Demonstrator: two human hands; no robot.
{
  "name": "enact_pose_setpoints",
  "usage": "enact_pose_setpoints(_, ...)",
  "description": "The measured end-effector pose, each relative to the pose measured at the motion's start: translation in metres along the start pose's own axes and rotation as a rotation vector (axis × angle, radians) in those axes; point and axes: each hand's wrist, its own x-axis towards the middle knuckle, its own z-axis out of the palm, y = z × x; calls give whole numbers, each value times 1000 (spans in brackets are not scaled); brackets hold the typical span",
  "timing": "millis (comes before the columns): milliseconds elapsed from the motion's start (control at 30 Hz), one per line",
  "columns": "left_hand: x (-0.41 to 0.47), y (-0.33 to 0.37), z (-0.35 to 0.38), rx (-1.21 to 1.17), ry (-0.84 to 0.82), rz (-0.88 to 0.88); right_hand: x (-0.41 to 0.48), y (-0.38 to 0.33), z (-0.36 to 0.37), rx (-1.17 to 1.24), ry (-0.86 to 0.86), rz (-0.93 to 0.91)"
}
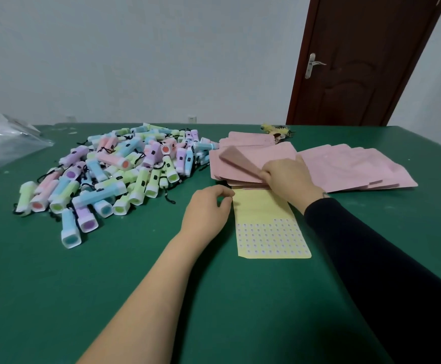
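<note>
Pink pouch [237,160] pinched in right hand [285,174], half-lifted off the pouch stack [279,153] under it, left hand [206,208] pinching yellow sticker sheet [264,214] corner, flashlight pile [114,174] left of both unpacked: packing looks barely started.

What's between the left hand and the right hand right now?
Head view: only the blank top of the yellow sticker sheet lies between left hand and right hand, which pinches a pink bag.
</note>
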Motion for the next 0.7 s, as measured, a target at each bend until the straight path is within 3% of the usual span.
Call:
enact_pose_setpoints(133,2,-2,-4,-214,42,-24,-6,-4,-35,525,315,-9)
enact_pose_setpoints(267,2,4,-16,-592,88,-114,-19,-8,-54,1012,374,-75)
enact_pose_setpoints(433,4,5,-31,-733,187,-148,-31,-14,-30,1529,207,29)
enact_pose_setpoints(567,6,7,-31,-999,290,-264,-41,-29,4,2117,-123,145)
enact_pose_setpoints(633,8,8,-32,-1093,302,-288,-44,-38,13,2120,-285,97)
enact_pose_setpoints(700,7,9,-31,-998,324,-302,-44,-47,18,2073,-320,102)
